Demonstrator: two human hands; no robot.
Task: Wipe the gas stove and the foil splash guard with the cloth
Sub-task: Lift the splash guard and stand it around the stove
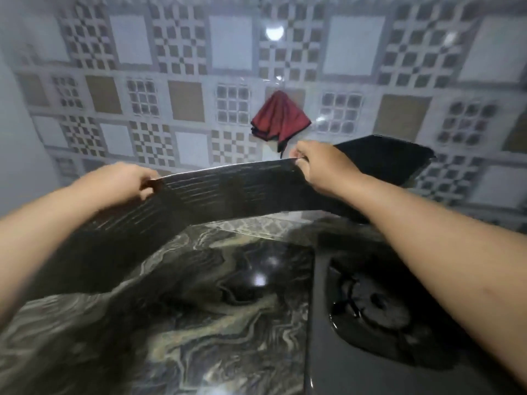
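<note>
My left hand and right hand are both bare, with no gloves. I see no rings on the fingers that show, though the picture is a bit blurred there. My two forearms are uncovered all the way to the edges of the view, with no sleeves, no watch and no bands at either wrist. My fingernails look short and plain.

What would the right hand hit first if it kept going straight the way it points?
Probably the red cloth on the tiled wall. The right hand, pinching the splash guard top edge, points up at it; depth is unclear.
</note>
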